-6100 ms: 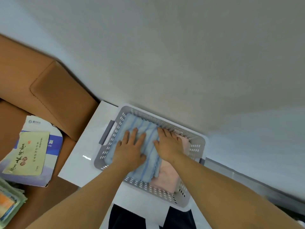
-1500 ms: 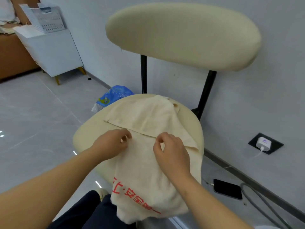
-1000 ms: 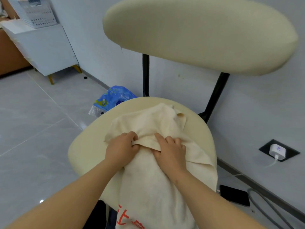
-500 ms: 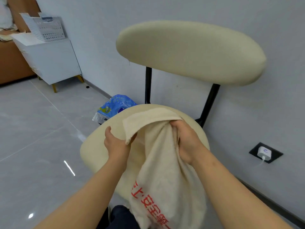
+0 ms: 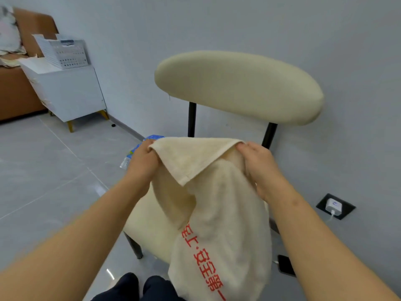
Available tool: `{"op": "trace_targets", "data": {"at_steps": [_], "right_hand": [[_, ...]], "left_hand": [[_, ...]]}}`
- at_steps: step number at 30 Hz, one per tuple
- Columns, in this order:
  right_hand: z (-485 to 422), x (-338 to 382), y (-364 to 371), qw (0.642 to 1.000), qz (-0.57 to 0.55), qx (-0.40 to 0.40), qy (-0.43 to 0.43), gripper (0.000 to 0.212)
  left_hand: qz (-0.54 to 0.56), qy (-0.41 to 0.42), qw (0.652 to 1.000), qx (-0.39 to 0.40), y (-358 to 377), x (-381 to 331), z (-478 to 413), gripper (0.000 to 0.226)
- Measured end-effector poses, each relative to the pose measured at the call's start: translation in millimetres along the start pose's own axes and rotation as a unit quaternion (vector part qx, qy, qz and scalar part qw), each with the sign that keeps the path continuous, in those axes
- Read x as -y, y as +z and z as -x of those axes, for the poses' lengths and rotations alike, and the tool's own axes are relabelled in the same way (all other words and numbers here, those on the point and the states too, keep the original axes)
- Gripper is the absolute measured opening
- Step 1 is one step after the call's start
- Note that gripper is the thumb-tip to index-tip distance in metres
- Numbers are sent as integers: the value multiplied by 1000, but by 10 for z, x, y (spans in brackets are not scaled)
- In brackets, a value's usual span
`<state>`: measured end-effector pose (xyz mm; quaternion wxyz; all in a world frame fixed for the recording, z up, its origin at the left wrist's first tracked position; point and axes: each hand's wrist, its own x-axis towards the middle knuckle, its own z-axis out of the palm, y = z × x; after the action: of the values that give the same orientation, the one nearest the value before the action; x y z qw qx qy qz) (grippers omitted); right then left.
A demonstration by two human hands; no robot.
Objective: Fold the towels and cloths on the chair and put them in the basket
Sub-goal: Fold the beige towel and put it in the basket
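Note:
A cream towel (image 5: 217,213) with red characters hangs in the air above the cream chair (image 5: 238,85). My left hand (image 5: 143,161) pinches its top left corner. My right hand (image 5: 258,164) grips the top edge on the right. The top edge is stretched between them and one corner flops forward. The towel's lower part hangs down over the chair seat (image 5: 149,227). The grey basket (image 5: 65,53) stands far off at the upper left on a white cabinet (image 5: 69,92).
A blue packet (image 5: 138,148) lies on the floor behind my left hand. A phone (image 5: 286,265) on a cable lies on the floor at the right, below a wall socket with a charger (image 5: 334,206). A brown sofa (image 5: 15,88) is at the far left.
The towel has been lifted off the chair seat. My hands have moved apart and raised it, spreading its top edge. Six seconds ago both hands pressed a striped cloth into the basket.

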<state>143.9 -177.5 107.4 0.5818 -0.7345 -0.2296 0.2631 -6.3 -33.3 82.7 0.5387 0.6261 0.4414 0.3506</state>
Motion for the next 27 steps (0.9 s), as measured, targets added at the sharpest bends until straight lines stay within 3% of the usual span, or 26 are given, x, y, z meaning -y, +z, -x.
{"op": "trace_targets", "data": {"at_steps": [2,3,5,7,8,10,11,13,15,17,20,22,24,25,27], "right_hand": [[-62,-30,8,997,72,-22,-33,7],[-71,-38,26,994,95,2,-51,15],[-112,-102,90,985,127,92,-67,61],[-145,-160,179,977,138,157,-46,74],[-165,-207,212,974,133,182,-33,61],[-215,-274,226,974,123,191,-3,13],[-261,-315,208,979,118,169,6,5],[-370,-400,146,989,87,118,24,20],[-454,-445,99,996,42,71,29,20],[-556,-467,76,998,-9,30,47,17],[-763,-486,102,995,-56,-32,80,20],[-946,-492,157,990,-75,-85,89,18],[-1116,-507,222,984,-110,-111,85,15],[-1177,-524,249,984,-128,-102,75,25],[-1217,-595,264,990,-112,-67,50,55]], "left_hand": [[-63,43,997,26,-11,-160,-71,18],[-91,61,993,42,19,-245,-99,19],[-145,91,981,93,126,-360,-155,19],[-168,112,968,152,262,-386,-172,15],[-167,115,964,173,315,-351,-190,11],[-165,122,957,204,358,-252,-233,8],[-195,124,948,219,348,-171,-279,14],[-343,118,900,242,285,31,-409,27],[-503,102,826,234,222,213,-533,19],[-567,99,798,180,206,339,-651,13],[-573,126,808,58,298,371,-825,24],[-521,115,845,17,428,318,-936,24],[-388,72,919,11,574,264,-1045,22],[-298,44,953,25,635,248,-1069,27],[-208,35,974,79,725,296,-1042,54]]}}
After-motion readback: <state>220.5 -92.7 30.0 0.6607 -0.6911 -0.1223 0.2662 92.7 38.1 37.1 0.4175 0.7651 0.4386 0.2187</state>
